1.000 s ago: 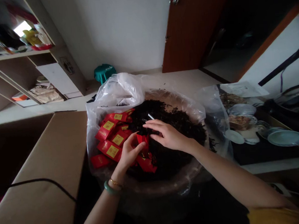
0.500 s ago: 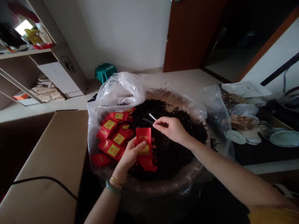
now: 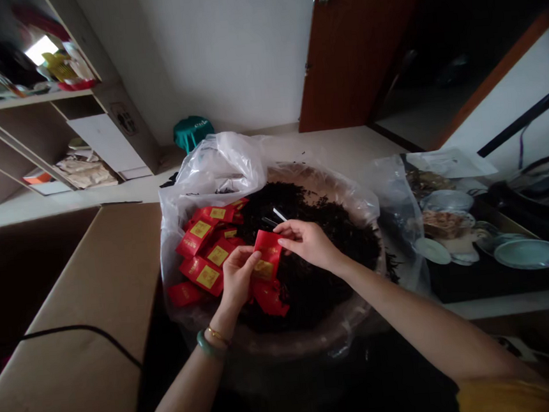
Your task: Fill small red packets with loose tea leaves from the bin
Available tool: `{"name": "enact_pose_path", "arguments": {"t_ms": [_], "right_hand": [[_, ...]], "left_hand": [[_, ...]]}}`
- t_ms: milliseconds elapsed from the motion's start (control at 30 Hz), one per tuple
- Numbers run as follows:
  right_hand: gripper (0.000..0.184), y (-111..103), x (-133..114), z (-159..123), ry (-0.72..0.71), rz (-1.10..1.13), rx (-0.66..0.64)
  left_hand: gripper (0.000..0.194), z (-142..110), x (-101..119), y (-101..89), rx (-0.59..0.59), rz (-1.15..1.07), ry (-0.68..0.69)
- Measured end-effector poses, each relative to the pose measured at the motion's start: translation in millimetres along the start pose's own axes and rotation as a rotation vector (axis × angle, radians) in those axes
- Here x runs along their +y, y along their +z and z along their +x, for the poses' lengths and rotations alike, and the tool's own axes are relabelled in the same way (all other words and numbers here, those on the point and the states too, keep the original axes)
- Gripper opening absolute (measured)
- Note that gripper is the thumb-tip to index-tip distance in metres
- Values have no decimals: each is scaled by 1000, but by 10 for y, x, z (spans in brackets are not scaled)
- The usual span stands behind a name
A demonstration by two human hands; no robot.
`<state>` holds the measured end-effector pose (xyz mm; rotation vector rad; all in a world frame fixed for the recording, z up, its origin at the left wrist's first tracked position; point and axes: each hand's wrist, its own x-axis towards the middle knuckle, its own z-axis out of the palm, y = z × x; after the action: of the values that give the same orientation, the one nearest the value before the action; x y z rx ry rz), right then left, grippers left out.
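My left hand (image 3: 239, 275) is closed on the left edge of a red packet (image 3: 267, 250) with a yellow label. My right hand (image 3: 310, 244) pinches the packet's upper right corner between thumb and fingers. Thin metal tweezers (image 3: 279, 214) stick out up and left from the same right hand, their two prongs apart. Under both hands lies a heap of dark dried leaves (image 3: 329, 278), resembling tea, in a wide round basket lined with clear plastic (image 3: 367, 201). Several filled red packets (image 3: 208, 277) are piled at its left side. More red packets (image 3: 269, 297) lie just below the held one.
An open cardboard box (image 3: 136, 244) stands on the left, with a black cable (image 3: 80, 327) across it. To the right, a dark table (image 3: 474, 286) carries plastic tubs (image 3: 449, 223) and a pale lid (image 3: 529, 254). A green-covered bin (image 3: 192, 133) stands by the wall.
My right hand has come down and left slightly to take the packet's upper corner, tweezers still in it. The packet has tilted, and my left hand now grips its edge.
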<state>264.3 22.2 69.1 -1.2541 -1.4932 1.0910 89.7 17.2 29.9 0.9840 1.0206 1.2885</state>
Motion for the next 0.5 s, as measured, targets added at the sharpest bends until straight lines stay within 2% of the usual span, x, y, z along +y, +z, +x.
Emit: {"name": "enact_pose_path", "arguments": {"t_ms": [133,300,367,500], "right_hand": [[18,-9,18,-1,-18,-56,22],[15,-13,11,-19,0,-124,15],[12,-5,5,-29,-37,-180,2],[11,46,-2,-57,-150,-228,-34]], "left_hand": [[35,31,0,-22,10,7,-99],[33,33,58,-35,-76,-24,-132],[32,22,86,-29,-121,-85,-125],[42,17,78,-25,-167,-145,-196]]}}
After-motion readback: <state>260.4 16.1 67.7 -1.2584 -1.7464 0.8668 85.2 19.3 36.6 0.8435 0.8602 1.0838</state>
